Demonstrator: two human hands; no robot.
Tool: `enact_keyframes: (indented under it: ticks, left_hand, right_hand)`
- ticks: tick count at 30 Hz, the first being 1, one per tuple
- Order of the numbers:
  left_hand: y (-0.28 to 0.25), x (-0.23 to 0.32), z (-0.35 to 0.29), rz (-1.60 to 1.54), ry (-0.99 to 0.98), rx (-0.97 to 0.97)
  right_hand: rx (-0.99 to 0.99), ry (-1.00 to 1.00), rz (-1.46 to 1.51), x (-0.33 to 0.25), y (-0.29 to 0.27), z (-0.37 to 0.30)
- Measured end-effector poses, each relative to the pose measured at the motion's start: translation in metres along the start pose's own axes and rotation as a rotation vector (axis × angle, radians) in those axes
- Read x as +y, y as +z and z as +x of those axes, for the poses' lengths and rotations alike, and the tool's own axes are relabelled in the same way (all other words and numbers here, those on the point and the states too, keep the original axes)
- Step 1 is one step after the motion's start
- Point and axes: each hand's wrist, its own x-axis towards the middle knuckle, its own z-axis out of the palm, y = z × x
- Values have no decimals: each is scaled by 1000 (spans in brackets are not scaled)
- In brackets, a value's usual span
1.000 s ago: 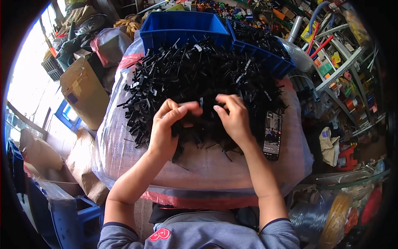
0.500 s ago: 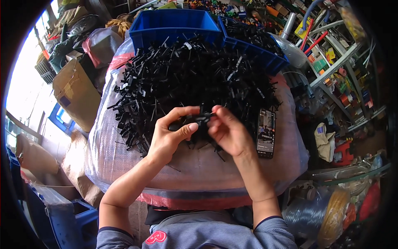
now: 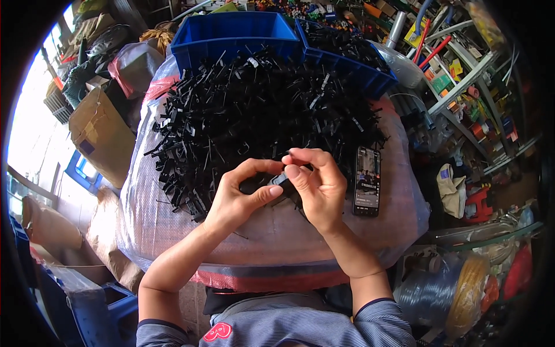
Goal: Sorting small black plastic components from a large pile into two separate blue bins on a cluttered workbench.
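Working above black parts (image 3: 248, 110), 2 hands (image 3: 230, 194), lettered heart patch (image 3: 218, 332)

Head-worn fisheye view, looking steeply down from close above the near side of a wide heap of small black plastic pieces (image 3: 266, 113).

Both forearms (image 3: 184, 254) angle inward, the left hand (image 3: 231, 196) curled, thumb (image 3: 265, 196) and forefinger (image 3: 259, 166) apart, the right hand (image 3: 321, 188) bent in close beside it.
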Motion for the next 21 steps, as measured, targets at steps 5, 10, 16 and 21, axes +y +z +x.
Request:
enact_keyframes:
  ticks: [5, 10, 16, 21]
  left_hand:
    - [-4, -6, 0, 106, 191, -19]
    - [-1, -2, -4, 110, 61, 67]
    - [-4, -5, -2, 32, 123, 216]
    - [-6, -6, 0, 370, 526, 213]
  right_hand:
    - [73, -25, -40, 1, 2, -2]
    - [60, -42, -69, 2, 1, -2]
    - [-128, 27, -187, -3, -3, -2]
    - [-205, -9, -300, -5, -2, 0]
